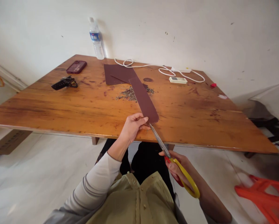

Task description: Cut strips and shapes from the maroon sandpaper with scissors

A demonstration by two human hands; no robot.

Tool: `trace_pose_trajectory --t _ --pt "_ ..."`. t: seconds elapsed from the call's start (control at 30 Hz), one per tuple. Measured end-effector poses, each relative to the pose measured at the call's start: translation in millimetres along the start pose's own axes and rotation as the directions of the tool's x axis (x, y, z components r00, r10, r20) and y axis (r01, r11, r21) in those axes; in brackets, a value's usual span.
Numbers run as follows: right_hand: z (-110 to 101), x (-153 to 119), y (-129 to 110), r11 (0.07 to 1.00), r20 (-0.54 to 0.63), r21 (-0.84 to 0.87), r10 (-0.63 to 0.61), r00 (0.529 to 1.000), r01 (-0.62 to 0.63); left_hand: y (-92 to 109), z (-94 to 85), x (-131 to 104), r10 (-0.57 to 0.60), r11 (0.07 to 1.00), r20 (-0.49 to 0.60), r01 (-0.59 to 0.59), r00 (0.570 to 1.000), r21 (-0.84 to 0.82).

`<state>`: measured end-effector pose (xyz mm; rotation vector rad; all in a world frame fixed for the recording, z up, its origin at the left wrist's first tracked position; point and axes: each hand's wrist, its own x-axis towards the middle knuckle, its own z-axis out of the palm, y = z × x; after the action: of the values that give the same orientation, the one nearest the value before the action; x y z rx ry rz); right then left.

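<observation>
My left hand (135,126) pinches the near end of a long strip of dark maroon paper (144,99) between thumb and fingers. The strip's near edge is cut into small jagged teeth. My right hand (178,165) is closed around the red and yellow handles of a pair of scissors (162,144). The blades look nearly shut, their tip touching or very close to the strip's corner beside my left fingers. Beyond the strip lies a pile of small dark clippings (129,94), partly hidden under it. Larger maroon sheets (116,74) rest flat behind the pile.
A plastic bottle (96,43) stands against the wall on the wooden table (83,109). A phone (76,66) and a black object with a clasp (64,83) lie left. At the back right are a white cable (146,65), a power strip (181,70) and a remote control (178,80).
</observation>
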<state>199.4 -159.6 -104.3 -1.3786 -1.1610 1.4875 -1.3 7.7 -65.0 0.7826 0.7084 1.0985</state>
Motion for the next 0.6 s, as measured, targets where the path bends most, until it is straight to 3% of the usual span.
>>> trace_pose_trajectory --t 0.17,0.37,0.6 --pt "-11 7 7 0.993 -0.05 -0.113 0.027 0.998 -0.032 0 -0.5 0 -0.009 1.0 -0.005 0.009 1.0 0.007" --pt "-23 15 20 0.952 -0.081 -0.301 -0.086 0.993 0.058 -1 -1.4 1 -0.011 1.0 0.001 0.011 1.0 0.018" --pt "-27 16 14 0.932 -0.052 -0.355 -0.102 0.993 0.077 -2 -1.7 2 -0.025 0.999 0.007 0.024 1.0 0.027"
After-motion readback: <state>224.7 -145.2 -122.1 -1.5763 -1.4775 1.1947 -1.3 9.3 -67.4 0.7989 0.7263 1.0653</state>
